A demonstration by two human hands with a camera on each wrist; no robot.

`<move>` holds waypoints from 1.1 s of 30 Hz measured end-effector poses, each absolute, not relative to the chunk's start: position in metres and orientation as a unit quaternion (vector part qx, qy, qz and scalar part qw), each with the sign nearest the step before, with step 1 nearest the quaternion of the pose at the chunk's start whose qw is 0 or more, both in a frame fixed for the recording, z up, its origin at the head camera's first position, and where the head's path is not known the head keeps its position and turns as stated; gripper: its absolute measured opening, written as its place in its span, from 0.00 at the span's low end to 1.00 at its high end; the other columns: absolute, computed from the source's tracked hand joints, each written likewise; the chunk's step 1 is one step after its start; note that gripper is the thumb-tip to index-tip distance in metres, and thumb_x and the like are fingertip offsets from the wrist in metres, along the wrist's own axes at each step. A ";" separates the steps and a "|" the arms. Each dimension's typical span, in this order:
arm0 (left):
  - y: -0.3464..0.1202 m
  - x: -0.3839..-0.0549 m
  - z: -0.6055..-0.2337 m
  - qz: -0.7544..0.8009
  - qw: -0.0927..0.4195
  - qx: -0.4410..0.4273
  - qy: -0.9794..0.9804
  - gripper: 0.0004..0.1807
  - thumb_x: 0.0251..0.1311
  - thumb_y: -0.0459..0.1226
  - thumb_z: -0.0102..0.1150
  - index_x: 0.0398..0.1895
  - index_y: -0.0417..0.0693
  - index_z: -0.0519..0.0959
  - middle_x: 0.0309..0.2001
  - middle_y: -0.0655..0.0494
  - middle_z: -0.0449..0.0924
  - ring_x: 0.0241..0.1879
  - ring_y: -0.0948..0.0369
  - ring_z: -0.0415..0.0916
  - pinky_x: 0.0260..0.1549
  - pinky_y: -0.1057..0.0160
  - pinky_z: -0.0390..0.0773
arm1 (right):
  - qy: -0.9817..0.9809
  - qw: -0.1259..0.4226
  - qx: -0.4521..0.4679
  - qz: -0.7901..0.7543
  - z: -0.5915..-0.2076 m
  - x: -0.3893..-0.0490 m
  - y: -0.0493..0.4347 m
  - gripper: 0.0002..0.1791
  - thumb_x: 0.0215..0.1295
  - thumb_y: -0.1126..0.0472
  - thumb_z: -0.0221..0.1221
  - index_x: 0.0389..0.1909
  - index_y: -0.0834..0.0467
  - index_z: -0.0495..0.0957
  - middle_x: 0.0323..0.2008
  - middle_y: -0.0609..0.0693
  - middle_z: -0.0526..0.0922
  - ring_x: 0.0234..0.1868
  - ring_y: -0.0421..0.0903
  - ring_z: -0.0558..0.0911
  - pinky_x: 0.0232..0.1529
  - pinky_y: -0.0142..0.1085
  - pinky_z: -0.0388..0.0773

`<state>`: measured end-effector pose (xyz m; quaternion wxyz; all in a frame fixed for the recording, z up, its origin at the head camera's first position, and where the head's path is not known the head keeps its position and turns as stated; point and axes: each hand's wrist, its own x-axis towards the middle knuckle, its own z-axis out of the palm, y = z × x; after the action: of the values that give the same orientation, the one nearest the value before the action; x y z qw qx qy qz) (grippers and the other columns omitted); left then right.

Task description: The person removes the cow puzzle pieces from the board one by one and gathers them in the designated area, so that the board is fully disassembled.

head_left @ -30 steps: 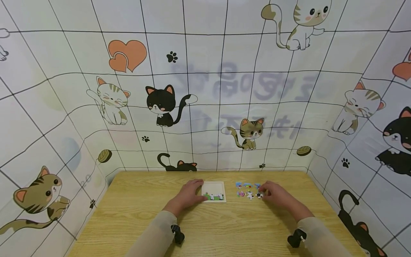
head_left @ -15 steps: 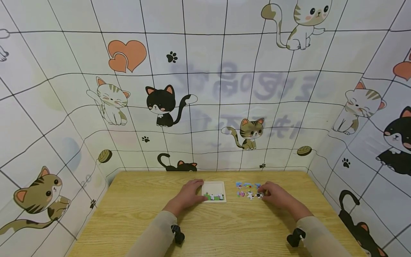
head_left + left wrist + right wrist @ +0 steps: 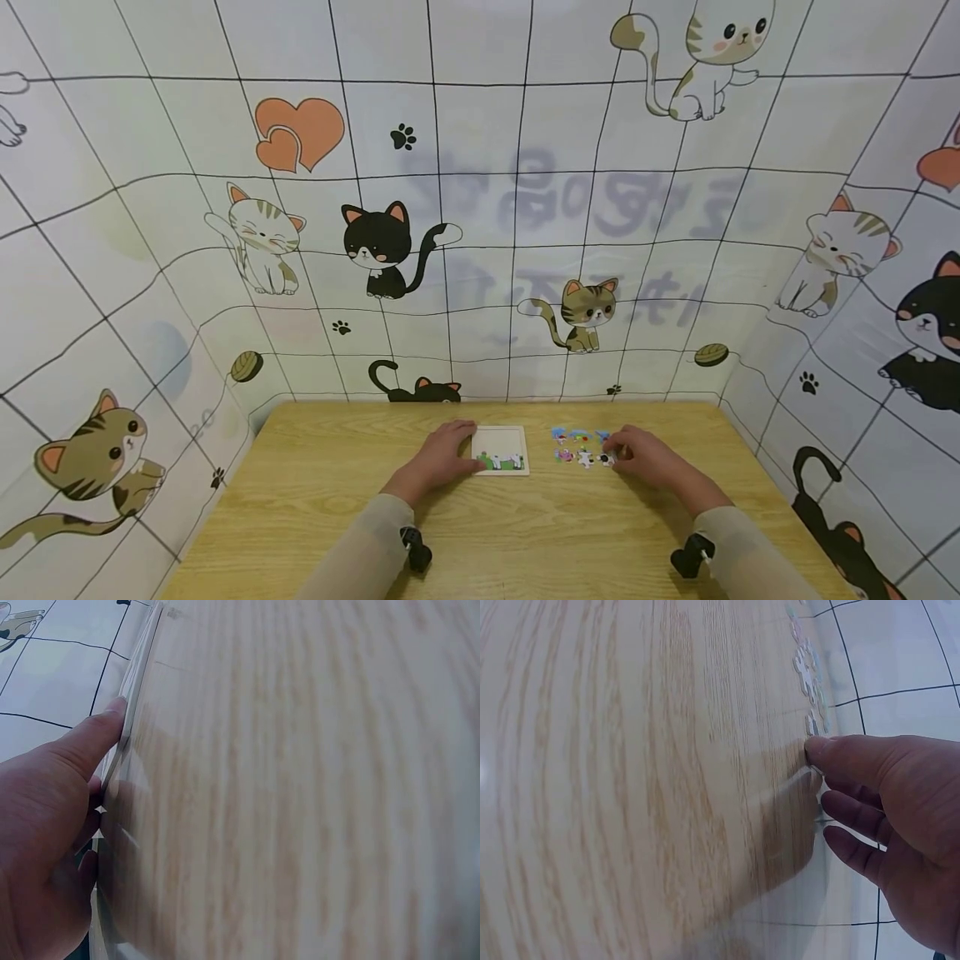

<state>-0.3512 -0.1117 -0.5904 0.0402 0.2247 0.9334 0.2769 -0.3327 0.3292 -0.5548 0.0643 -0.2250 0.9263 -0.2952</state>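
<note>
On the table (image 3: 495, 533), the left hand (image 3: 441, 454), fingers wide, touches the tray (image 3: 498, 439); the right hand (image 3: 647, 454), fingers narrow, touches a piece (image 3: 604, 459), pinch unclear: likely light, stiff, best taken by its edges.

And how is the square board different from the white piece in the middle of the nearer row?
The board is much larger than the white piece. The board has straight edges; the white piece has a knobbed outline. The left hand touches the board's left side, while the white piece lies between a pink piece and a black-and-white piece. Both lie flat on the table.
</note>
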 end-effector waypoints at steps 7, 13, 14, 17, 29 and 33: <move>-0.111 -0.350 -0.590 0.277 0.040 0.226 0.933 0.45 0.71 0.55 0.74 0.83 0.42 0.71 0.83 0.46 0.67 0.83 0.39 0.58 0.79 0.32 0.60 | 0.932 0.062 -0.212 -0.288 -0.552 -0.332 0.329 0.13 0.74 0.67 0.71 0.56 0.62 0.87 0.45 0.50 0.80 0.41 0.43 0.77 0.43 0.42 0.80; -0.111 -0.351 -0.591 0.270 0.039 0.228 0.935 0.45 0.71 0.55 0.73 0.83 0.42 0.71 0.82 0.46 0.67 0.83 0.40 0.58 0.78 0.32 0.61 | 0.924 0.041 -0.233 -0.302 -0.552 -0.332 0.321 0.13 0.72 0.67 0.72 0.54 0.64 0.86 0.45 0.53 0.83 0.39 0.42 0.78 0.39 0.40 0.81; -0.111 -0.351 -0.592 0.270 0.040 0.228 0.935 0.45 0.71 0.55 0.73 0.83 0.42 0.71 0.82 0.46 0.67 0.83 0.40 0.58 0.78 0.32 0.61 | 0.921 0.040 -0.236 -0.307 -0.552 -0.332 0.319 0.14 0.72 0.67 0.73 0.54 0.65 0.86 0.45 0.53 0.83 0.39 0.42 0.78 0.38 0.39 0.80; -0.111 -0.350 -0.592 0.270 0.040 0.230 0.934 0.45 0.72 0.55 0.73 0.83 0.42 0.71 0.82 0.46 0.67 0.83 0.40 0.59 0.78 0.32 0.61 | 0.918 0.044 -0.231 -0.319 -0.553 -0.332 0.308 0.14 0.73 0.65 0.72 0.56 0.64 0.86 0.46 0.52 0.84 0.38 0.41 0.78 0.37 0.37 0.80; -0.112 -0.351 -0.590 0.262 0.036 0.240 0.934 0.45 0.72 0.55 0.72 0.83 0.41 0.70 0.83 0.45 0.67 0.83 0.38 0.59 0.78 0.31 0.61 | 0.897 0.047 -0.284 -0.335 -0.542 -0.329 0.256 0.14 0.73 0.66 0.71 0.56 0.68 0.86 0.44 0.57 0.85 0.39 0.44 0.82 0.37 0.37 0.82; -0.113 -0.350 -0.588 0.264 0.034 0.241 0.933 0.44 0.72 0.53 0.73 0.82 0.40 0.71 0.82 0.43 0.67 0.83 0.38 0.59 0.78 0.30 0.61 | 0.893 0.056 -0.298 -0.331 -0.542 -0.330 0.237 0.14 0.75 0.65 0.70 0.56 0.67 0.86 0.45 0.56 0.85 0.40 0.44 0.82 0.40 0.37 0.83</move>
<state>-0.3497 -0.1132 -0.5877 0.0343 0.2414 0.9331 0.2644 -0.3303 0.2375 -0.5416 0.0556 -0.2985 0.8934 -0.3311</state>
